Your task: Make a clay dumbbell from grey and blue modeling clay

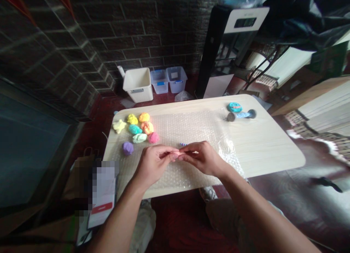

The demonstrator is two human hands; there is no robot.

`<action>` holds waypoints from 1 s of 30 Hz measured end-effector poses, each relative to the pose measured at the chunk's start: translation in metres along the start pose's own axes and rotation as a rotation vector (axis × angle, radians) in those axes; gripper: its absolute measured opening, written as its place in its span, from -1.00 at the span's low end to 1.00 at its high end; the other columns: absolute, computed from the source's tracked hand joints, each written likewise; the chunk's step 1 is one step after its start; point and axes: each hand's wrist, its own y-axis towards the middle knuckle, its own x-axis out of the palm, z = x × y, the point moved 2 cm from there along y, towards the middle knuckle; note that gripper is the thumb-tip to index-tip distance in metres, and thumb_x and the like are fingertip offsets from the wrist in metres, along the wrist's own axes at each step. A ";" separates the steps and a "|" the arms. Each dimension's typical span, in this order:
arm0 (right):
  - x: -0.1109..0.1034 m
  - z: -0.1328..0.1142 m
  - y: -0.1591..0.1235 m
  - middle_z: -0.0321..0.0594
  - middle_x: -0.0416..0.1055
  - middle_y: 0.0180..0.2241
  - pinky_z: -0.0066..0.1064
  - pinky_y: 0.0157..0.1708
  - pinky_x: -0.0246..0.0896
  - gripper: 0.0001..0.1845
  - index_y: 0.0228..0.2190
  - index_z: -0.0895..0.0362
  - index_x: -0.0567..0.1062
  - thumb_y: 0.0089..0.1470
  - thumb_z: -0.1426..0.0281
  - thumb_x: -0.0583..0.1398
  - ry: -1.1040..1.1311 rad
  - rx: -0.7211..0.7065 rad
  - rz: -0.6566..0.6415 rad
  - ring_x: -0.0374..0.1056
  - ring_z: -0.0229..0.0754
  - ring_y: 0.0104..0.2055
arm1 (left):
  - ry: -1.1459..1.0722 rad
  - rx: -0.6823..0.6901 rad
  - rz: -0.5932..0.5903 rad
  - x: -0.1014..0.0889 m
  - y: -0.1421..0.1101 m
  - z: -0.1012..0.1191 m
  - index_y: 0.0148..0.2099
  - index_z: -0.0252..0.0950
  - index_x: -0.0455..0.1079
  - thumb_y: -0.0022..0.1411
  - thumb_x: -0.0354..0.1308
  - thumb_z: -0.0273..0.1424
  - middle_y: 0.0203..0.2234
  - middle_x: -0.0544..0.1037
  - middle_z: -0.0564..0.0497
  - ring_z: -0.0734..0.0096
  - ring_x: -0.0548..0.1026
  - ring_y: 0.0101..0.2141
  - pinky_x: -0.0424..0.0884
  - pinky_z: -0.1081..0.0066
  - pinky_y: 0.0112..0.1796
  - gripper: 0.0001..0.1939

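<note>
Over the bubble wrap, my left hand and my right hand meet at their fingertips. Between them they pinch a small pinkish piece of modelling clay, mostly covered by the fingers. Just beyond the right fingertips lies a small blue-and-purple striped piece, partly hidden. Several lumps of soft clay sit at the left of the wrap, among them a purple lump, a pink lump, an orange lump, a teal lump and a pale yellow lump.
On the table, far right, lie a blue dumbbell-shaped thing with grey ends and a teal rounded thing with an orange stripe. Beyond the table stand a white basket, two clear bins and a black-and-white water dispenser.
</note>
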 end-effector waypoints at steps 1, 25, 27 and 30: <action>0.000 0.001 0.000 -0.14 0.73 -0.22 -0.37 -0.32 0.42 -0.67 -0.07 0.08 0.75 0.34 0.14 0.31 0.018 0.016 0.015 0.59 -0.13 -0.32 | -0.006 0.006 -0.011 0.000 0.000 0.000 -0.14 -0.30 0.69 0.35 0.34 -0.35 -0.36 0.74 -0.07 0.29 0.68 -0.35 0.60 0.37 -0.28 -0.86; -0.003 -0.005 -0.002 -0.13 0.69 -0.26 -0.37 -0.27 0.48 -0.87 -0.19 0.16 0.69 0.28 0.38 0.33 -0.075 -0.065 0.141 0.60 -0.15 -0.30 | -0.126 -0.116 -0.001 0.001 0.002 -0.001 -0.13 -0.35 0.72 0.27 0.42 -0.32 -0.35 0.77 -0.11 0.26 0.72 -0.34 0.64 0.38 -0.27 -0.79; -0.002 -0.005 -0.002 -0.13 0.68 -0.27 -0.39 -0.32 0.46 -0.86 -0.20 0.17 0.69 0.28 0.36 0.34 -0.074 -0.051 0.147 0.58 -0.16 -0.33 | -0.112 -0.088 0.026 0.000 0.001 0.003 -0.16 -0.33 0.72 0.27 0.41 -0.35 -0.38 0.77 -0.09 0.28 0.72 -0.37 0.63 0.41 -0.30 -0.84; -0.001 -0.007 -0.002 -0.13 0.69 -0.25 -0.40 -0.37 0.41 -0.80 -0.14 0.16 0.69 0.31 0.32 0.32 -0.107 -0.058 0.132 0.55 -0.19 -0.36 | -0.112 -0.051 0.054 -0.001 -0.001 0.005 -0.16 -0.31 0.73 0.29 0.40 -0.37 -0.36 0.78 -0.09 0.29 0.72 -0.40 0.64 0.41 -0.31 -0.86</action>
